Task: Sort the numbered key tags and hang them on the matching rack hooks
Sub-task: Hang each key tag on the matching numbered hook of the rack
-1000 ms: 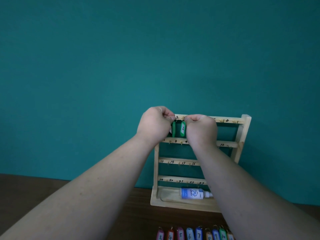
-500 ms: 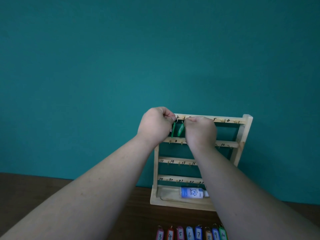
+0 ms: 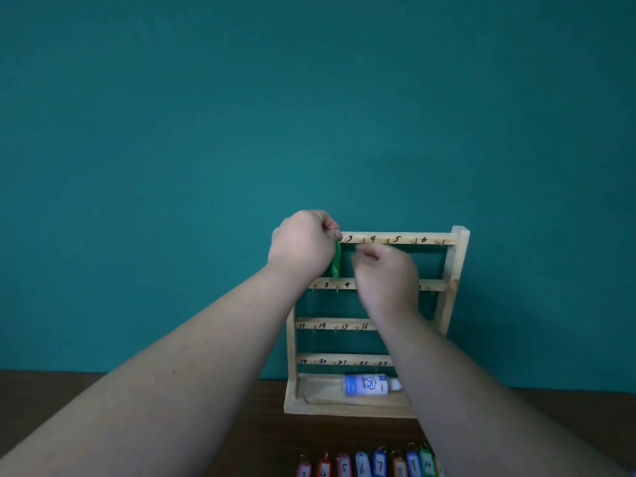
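A wooden rack (image 3: 454, 270) with several numbered bars and small hooks stands on the table against the teal wall. My left hand (image 3: 303, 246) is at the left end of the top bar, pinching the metal ring of a green key tag (image 3: 336, 261), which hangs edge-on below the fingers. My right hand (image 3: 385, 273) hovers just to the right and lower, in front of the top two bars, with its fingers curled and nothing visible in it. A row of coloured numbered key tags (image 3: 370, 464) lies along the bottom edge of the view.
A small white bottle with a blue label (image 3: 370, 385) lies in the rack's base tray (image 3: 323, 406). The dark wooden table (image 3: 51, 390) runs along the bottom, with the teal wall (image 3: 309, 115) behind the rack.
My right hand has let go of the tag and dropped down and to the right. Numbers 3 and 4 on the top bar now show. The green tag has turned edge-on.
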